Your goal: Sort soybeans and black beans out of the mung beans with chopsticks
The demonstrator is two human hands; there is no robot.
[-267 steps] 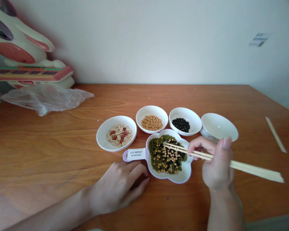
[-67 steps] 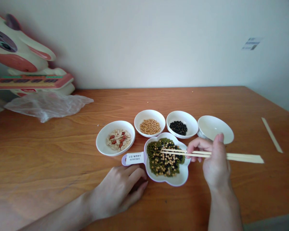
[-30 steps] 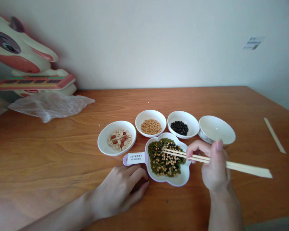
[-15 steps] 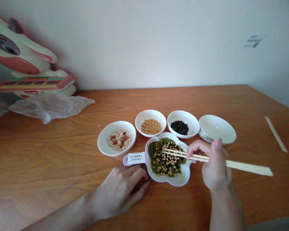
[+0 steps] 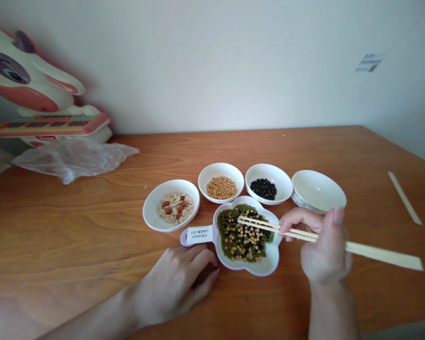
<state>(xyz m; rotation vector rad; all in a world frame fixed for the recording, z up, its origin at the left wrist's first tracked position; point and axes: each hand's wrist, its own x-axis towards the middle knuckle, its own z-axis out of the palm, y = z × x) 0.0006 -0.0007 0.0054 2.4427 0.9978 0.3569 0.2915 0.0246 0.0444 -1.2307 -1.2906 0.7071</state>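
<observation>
My right hand (image 5: 320, 241) is closed round a pair of pale wooden chopsticks (image 5: 368, 252). Their tips reach in among the mixed beans (image 5: 244, 241), which are green, black and tan, in a flower-shaped white dish (image 5: 271, 264) with a lilac rim. A labelled handle (image 5: 200, 234) sticks out from the dish to the left. My left hand (image 5: 182, 278) rests on the table just below that handle, fingers loosely curved with a gap to the thumb, and nothing shows in it. Whether it touches the dish I cannot tell.
Behind the dish stand white bowls of peanuts (image 5: 177, 207), tan soybeans (image 5: 221, 188) and black beans (image 5: 264, 189), plus an empty bowl (image 5: 318, 191). A pale wooden strip (image 5: 404, 197) lies far right. A cow-shaped toy keyboard (image 5: 49, 123) and a clear plastic bag (image 5: 78, 158) sit at the back left.
My right hand has shifted slightly right, and the back ends of the chopsticks have swung right and down. Their tips stay among the beans. My left hand stays in place.
</observation>
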